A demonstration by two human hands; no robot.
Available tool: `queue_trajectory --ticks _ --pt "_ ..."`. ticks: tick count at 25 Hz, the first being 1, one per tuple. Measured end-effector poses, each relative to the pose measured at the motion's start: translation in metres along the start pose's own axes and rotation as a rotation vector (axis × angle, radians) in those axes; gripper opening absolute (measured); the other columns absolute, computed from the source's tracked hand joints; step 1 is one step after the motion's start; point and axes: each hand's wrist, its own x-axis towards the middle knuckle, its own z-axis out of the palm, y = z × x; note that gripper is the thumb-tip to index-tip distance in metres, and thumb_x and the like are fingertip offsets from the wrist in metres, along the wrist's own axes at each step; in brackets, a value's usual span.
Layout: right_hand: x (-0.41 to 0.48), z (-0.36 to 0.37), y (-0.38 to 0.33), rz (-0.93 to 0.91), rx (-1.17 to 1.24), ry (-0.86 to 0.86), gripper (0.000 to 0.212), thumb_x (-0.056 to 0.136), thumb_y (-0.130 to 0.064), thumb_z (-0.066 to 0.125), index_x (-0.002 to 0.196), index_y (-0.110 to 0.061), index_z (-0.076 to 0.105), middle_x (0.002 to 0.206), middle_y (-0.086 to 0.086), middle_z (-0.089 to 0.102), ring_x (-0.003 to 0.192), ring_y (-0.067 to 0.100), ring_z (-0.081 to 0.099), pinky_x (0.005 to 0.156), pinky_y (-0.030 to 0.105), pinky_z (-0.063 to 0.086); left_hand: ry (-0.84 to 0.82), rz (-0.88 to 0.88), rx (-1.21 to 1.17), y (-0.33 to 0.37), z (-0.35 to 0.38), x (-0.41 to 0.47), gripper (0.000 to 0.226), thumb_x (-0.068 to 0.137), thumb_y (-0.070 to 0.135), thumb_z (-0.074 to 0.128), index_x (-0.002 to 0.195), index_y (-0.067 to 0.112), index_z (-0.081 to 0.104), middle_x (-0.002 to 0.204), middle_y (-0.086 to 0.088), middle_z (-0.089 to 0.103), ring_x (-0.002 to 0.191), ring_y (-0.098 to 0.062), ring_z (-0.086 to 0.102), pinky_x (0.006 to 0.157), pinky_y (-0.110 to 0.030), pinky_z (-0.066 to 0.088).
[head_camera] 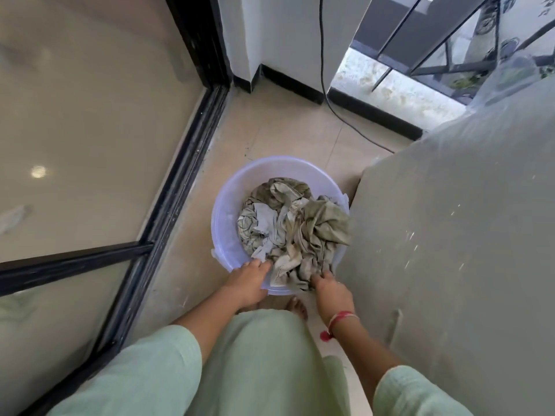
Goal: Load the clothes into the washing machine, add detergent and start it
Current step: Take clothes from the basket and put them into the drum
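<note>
A pale lilac plastic tub (231, 193) stands on the tiled floor in front of me, holding a crumpled heap of olive, grey and cream clothes (294, 226). My left hand (249, 280) reaches over the tub's near rim, fingers apart at the edge of the heap. My right hand (330, 288), with a red thread at the wrist, has its fingers closed into the clothes at the near right side. To the right stands a tall bulky object under a translucent plastic cover (450, 235), right beside the tub.
A black-framed sliding glass door (90, 130) runs along the left. A black cable (326, 85) hangs down the white wall and trails over the floor. A metal railing (450, 55) shows at the upper right. My bare foot (295, 306) is just behind the tub.
</note>
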Motion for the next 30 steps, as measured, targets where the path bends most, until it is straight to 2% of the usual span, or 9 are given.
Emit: queue_trajectory --ticks 3,11,16,20,22,24,25,27,30 --pt "-0.018 -0.033 -0.004 0.042 0.145 0.141 0.032 0.089 -0.002 0.037 0.116 -0.011 0.052 0.114 0.018 0.059 0.102 0.036 0.061 0.080 0.040 0.049 0.013 -0.029 -0.094 0.010 -0.002 -0.028 0.065 0.085 0.029 0.061 0.140 0.016 0.030 0.136 -0.009 0.039 0.124 -0.030 0.040 0.097 -0.040 0.040" --pt "-0.136 -0.129 -0.009 0.108 0.522 0.486 0.025 0.078 0.001 0.045 0.097 -0.006 0.060 0.093 0.019 0.066 0.091 0.039 0.059 0.071 0.038 0.044 0.166 -0.103 -0.287 0.032 -0.055 -0.123 0.064 0.084 0.029 0.063 0.140 0.019 0.032 0.139 -0.008 0.039 0.124 -0.027 0.045 0.096 -0.033 0.041" --pt "-0.156 -0.135 -0.003 0.096 0.510 0.540 0.033 0.076 0.003 0.046 0.103 -0.009 0.061 0.100 0.018 0.064 0.095 0.038 0.059 0.073 0.037 0.045 0.250 -0.166 -0.220 0.028 -0.065 -0.135 0.058 0.087 0.032 0.059 0.138 0.019 0.035 0.139 -0.008 0.039 0.127 -0.029 0.041 0.096 -0.035 0.039" --pt "-0.127 -0.119 -0.014 0.163 -0.035 0.347 0.051 0.086 -0.016 0.052 0.134 -0.020 0.035 0.145 0.014 0.033 0.132 0.038 0.034 0.103 0.050 0.034 0.332 -0.211 -0.112 0.005 -0.049 -0.118 0.058 0.087 0.039 0.055 0.139 0.022 0.034 0.140 -0.004 0.037 0.132 -0.025 0.033 0.105 -0.038 0.033" --pt "-0.112 -0.114 -0.033 -0.006 -0.049 0.412 0.064 0.083 -0.018 0.060 0.140 -0.019 0.030 0.152 0.018 0.020 0.140 0.039 0.021 0.111 0.051 0.024 0.392 -0.199 -0.147 -0.006 -0.036 -0.110 0.057 0.087 0.036 0.056 0.138 0.022 0.036 0.140 -0.002 0.035 0.133 -0.023 0.030 0.107 -0.037 0.031" --pt "-0.089 -0.094 -0.066 -0.341 0.072 0.607 0.056 0.076 -0.007 0.062 0.130 -0.012 0.046 0.141 0.020 0.038 0.125 0.038 0.044 0.097 0.043 0.045 0.451 -0.194 -0.211 -0.016 -0.024 -0.101 0.059 0.085 0.032 0.059 0.138 0.022 0.035 0.141 -0.002 0.033 0.134 -0.023 0.029 0.107 -0.036 0.029" --pt "-0.075 -0.080 -0.084 -0.506 0.113 0.576 0.053 0.073 -0.001 0.060 0.125 -0.010 0.050 0.133 0.018 0.046 0.115 0.037 0.052 0.087 0.040 0.051 0.484 -0.193 -0.246 -0.023 -0.020 -0.095 0.061 0.084 0.028 0.060 0.139 0.021 0.035 0.141 -0.004 0.033 0.134 -0.024 0.029 0.107 -0.036 0.029" --pt "-0.035 -0.042 -0.111 -0.653 0.149 0.269 0.061 0.076 0.005 0.051 0.135 -0.010 0.044 0.134 0.015 0.045 0.117 0.036 0.051 0.093 0.039 0.047 0.545 -0.212 -0.290 -0.042 -0.012 -0.081 0.065 0.081 0.017 0.059 0.141 0.019 0.034 0.142 -0.005 0.032 0.134 -0.025 0.030 0.108 -0.036 0.028" --pt "0.038 0.006 -0.106 -0.528 -0.118 -0.082 0.076 0.086 0.001 0.040 0.150 -0.021 0.006 0.156 0.013 0.010 0.135 0.039 0.031 0.110 0.045 0.029 0.582 -0.243 -0.287 -0.076 -0.003 -0.064 0.067 0.082 0.008 0.055 0.143 0.021 0.029 0.144 -0.004 0.029 0.135 -0.024 0.027 0.108 -0.038 0.029"
